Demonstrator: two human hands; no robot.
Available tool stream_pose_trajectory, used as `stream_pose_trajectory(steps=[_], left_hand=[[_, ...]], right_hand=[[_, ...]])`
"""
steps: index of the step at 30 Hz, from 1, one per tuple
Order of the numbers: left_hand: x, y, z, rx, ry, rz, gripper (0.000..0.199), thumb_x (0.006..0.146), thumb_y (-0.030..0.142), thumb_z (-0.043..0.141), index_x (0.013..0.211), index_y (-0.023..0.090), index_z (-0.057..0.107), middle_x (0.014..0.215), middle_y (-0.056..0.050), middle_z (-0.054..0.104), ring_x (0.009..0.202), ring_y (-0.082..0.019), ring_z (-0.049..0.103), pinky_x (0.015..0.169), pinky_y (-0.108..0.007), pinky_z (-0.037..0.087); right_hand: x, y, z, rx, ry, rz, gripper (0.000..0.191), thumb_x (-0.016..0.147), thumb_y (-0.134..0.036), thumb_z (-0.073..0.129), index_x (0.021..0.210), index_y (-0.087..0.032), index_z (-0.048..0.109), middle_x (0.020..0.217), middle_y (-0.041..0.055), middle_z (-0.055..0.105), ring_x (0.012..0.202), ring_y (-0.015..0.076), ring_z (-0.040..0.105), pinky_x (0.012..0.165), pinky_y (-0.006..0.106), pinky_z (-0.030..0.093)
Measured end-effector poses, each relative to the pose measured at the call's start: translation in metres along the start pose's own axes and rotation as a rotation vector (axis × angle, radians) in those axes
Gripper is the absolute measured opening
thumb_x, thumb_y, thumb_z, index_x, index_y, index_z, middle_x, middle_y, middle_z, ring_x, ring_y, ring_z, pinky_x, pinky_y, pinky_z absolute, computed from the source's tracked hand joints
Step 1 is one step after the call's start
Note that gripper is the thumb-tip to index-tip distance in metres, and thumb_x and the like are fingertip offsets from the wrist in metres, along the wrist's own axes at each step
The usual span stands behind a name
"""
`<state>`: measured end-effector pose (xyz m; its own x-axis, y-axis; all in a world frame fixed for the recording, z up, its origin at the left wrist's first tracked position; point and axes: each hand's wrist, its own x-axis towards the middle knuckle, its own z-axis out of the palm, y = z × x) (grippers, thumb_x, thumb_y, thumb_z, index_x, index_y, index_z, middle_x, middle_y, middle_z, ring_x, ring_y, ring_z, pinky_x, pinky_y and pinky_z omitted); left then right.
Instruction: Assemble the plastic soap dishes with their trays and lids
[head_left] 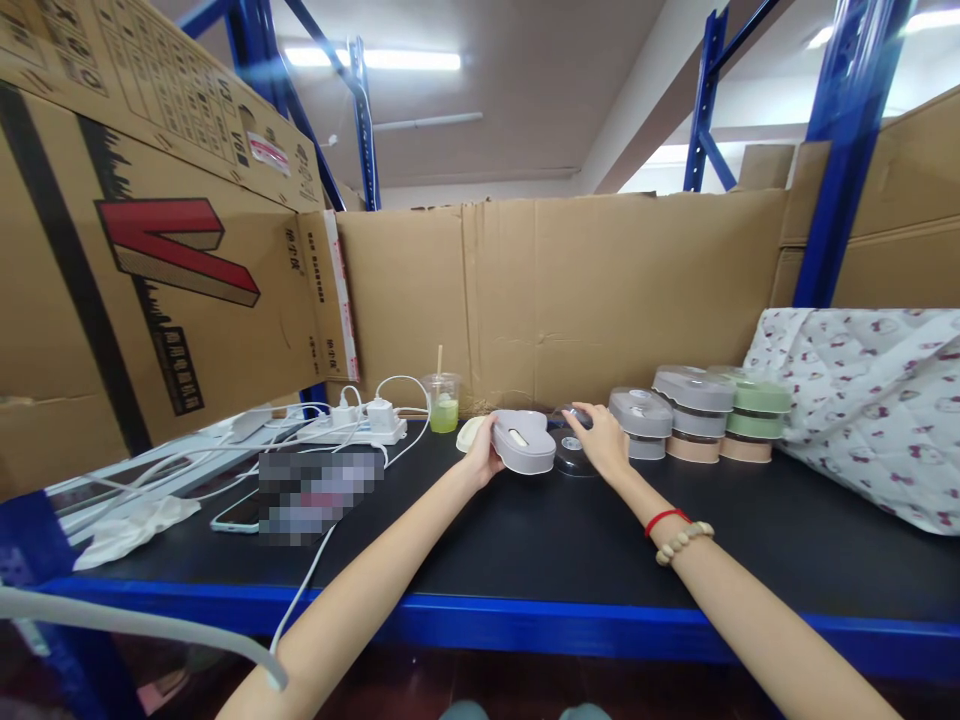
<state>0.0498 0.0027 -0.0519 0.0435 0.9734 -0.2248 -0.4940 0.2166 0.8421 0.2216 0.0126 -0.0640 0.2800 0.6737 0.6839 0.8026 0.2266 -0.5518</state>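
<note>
Box [523, 441], lilac, in the left hand [486, 458], whose grip closes round its left side. Right of the box, the right hand [604, 442] touches what looks like a clear lid [570, 456]; whether that grip pinches it, I cannot tell. The step looks like pairing the two; next calls for a steady box and firm lid hold. Stacks [694, 392] stand farther right of the box.

A lilac-grey lobed box [529, 456] is seen against a black tabletop [510, 540].
A see-through lid [576, 463] is shown dark on that black. Grey, lilac, green and peach are shared among the stacked boxes [694, 398]. The front rail [555, 622] is painted blue. The white cloth [892, 420] is scattered with pink and purple figures; the brown carton [247, 350] is printed with a red letter and black bands.
</note>
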Motion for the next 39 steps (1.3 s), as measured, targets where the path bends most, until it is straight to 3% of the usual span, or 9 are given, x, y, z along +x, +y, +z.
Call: stream_pose_trajectory(steps=[4,8,15,21,26,34,39], left_hand=[[-0.005,0.002,0.004,0.005,-0.032,-0.06,0.02,0.088,0.03,0.044,0.088,0.015,0.057,0.057,0.001,0.058,0.045,-0.011,0.054,0.047,-0.02,0.047],[-0.007,0.004,0.005,0.003,-0.078,-0.058,0.025,0.09,0.032,0.04,0.097,0.013,0.056,0.059,0.0,0.058,0.049,-0.012,0.057,0.05,-0.022,0.049],[-0.011,0.009,0.006,-0.136,-0.145,-0.063,0.04,0.093,0.034,0.031,0.113,0.009,0.054,0.064,-0.003,0.063,0.05,-0.013,0.058,0.056,-0.025,0.051],[-0.014,0.012,0.006,-0.182,-0.185,-0.03,0.044,0.09,0.043,0.038,0.111,0.01,0.058,0.072,-0.005,0.068,0.053,-0.014,0.061,0.056,-0.025,0.051],[-0.009,0.011,0.003,-0.187,-0.192,0.019,0.037,0.086,0.037,0.05,0.109,0.011,0.06,0.073,-0.004,0.07,0.055,-0.013,0.062,0.056,-0.024,0.051],[-0.01,0.013,0.001,-0.098,-0.228,0.021,0.041,0.086,0.041,0.048,0.11,0.011,0.062,0.074,-0.005,0.071,0.058,-0.015,0.064,0.061,-0.027,0.052],[-0.01,0.01,0.003,-0.051,-0.18,0.071,0.038,0.084,0.039,0.049,0.108,0.013,0.062,0.075,-0.005,0.071,0.064,-0.016,0.066,0.061,-0.025,0.051]], right_hand=[[0.004,-0.001,-0.001,0.246,0.175,0.092,0.04,0.076,-0.051,0.053,0.088,-0.017,0.069,0.087,0.01,0.067,0.082,0.0247,0.062,0.073,0.038,0.048],[0.002,-0.012,0.0,0.523,0.282,-0.016,0.047,0.069,-0.059,0.055,0.083,-0.017,0.069,0.085,0.0101,0.068,0.082,0.0238,0.062,0.076,0.039,0.049],[-0.018,-0.037,0.008,0.709,0.031,-0.275,0.031,0.065,-0.048,0.067,0.081,-0.022,0.07,0.085,0.0059,0.069,0.083,0.0206,0.064,0.073,0.035,0.053],[-0.02,-0.036,0.007,0.686,-0.032,-0.422,0.023,0.065,-0.039,0.072,0.082,-0.023,0.07,0.086,0.0052,0.069,0.083,0.0201,0.066,0.077,0.036,0.053],[-0.019,-0.036,0.006,0.692,-0.049,-0.451,0.022,0.064,-0.038,0.073,0.081,-0.023,0.07,0.086,0.005,0.068,0.083,0.0198,0.065,0.075,0.035,0.054],[-0.021,-0.036,0.006,0.648,-0.066,-0.486,0.021,0.065,-0.038,0.072,0.081,-0.024,0.07,0.088,0.0049,0.066,0.085,0.0203,0.064,0.078,0.037,0.053],[-0.021,-0.037,0.007,0.672,-0.088,-0.39,0.026,0.064,-0.043,0.07,0.083,-0.025,0.07,0.098,0.0066,0.063,0.095,0.0221,0.061,0.086,0.04,0.05]])
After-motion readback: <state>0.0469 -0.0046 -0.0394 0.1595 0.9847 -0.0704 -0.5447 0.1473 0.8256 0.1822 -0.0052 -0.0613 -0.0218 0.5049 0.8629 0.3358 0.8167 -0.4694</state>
